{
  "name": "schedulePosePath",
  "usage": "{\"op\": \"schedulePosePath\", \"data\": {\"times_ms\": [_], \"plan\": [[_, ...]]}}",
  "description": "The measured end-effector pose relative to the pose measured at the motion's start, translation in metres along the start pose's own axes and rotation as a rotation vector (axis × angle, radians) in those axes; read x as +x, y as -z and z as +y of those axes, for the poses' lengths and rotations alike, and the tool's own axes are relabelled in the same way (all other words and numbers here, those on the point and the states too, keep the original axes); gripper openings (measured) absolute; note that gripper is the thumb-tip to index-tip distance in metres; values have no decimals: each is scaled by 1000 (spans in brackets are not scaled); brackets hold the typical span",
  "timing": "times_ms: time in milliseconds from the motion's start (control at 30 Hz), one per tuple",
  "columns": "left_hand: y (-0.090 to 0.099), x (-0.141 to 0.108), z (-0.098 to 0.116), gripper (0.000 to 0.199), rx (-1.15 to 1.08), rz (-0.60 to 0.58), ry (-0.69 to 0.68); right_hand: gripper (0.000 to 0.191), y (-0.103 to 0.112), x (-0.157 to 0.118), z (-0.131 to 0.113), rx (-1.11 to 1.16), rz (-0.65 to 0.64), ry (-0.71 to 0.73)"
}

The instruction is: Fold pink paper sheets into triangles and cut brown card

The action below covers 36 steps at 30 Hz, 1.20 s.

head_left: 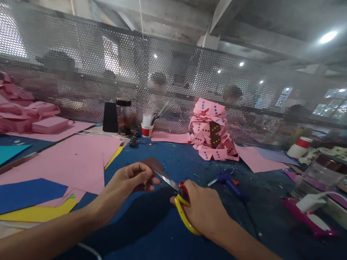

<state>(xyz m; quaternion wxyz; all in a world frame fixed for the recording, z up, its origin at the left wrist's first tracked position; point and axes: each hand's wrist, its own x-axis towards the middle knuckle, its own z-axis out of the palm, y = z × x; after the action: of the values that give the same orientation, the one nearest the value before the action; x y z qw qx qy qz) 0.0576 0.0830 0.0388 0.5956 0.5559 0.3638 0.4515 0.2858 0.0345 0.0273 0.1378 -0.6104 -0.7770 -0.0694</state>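
My left hand (135, 178) pinches a small brown piece (153, 163) in the middle of the view, over the blue table. My right hand (202, 208) is closed round the yellow and red handles of the scissors (170, 182). Their metal blades point left and up, with the tips at the brown piece beside my left fingers. Whether the blades are parted is too small to tell. Behind my hands stands a stack of folded pink pieces (204, 128) with small blue marks and one brown part.
Pink sheets (80, 159), a blue sheet (16, 198) and a pink pile (4, 104) lie left. A blue glue gun (232, 185) is right of centre. Farther right are a glass jar (320, 173) and a magenta power strip (310, 218). Perforated metal panels (177, 61) stand behind.
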Motion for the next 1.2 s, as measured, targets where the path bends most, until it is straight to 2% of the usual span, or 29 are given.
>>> {"op": "schedulePosePath", "data": {"times_ms": [800, 1200], "plan": [[0, 0, -2, 22, -5, 0, -4, 40, 5, 0, -3, 15, -42, -2], [-4, -1, 4, 29, -11, 50, 33, 41, 6, 1, -4, -13, -75, -3]]}}
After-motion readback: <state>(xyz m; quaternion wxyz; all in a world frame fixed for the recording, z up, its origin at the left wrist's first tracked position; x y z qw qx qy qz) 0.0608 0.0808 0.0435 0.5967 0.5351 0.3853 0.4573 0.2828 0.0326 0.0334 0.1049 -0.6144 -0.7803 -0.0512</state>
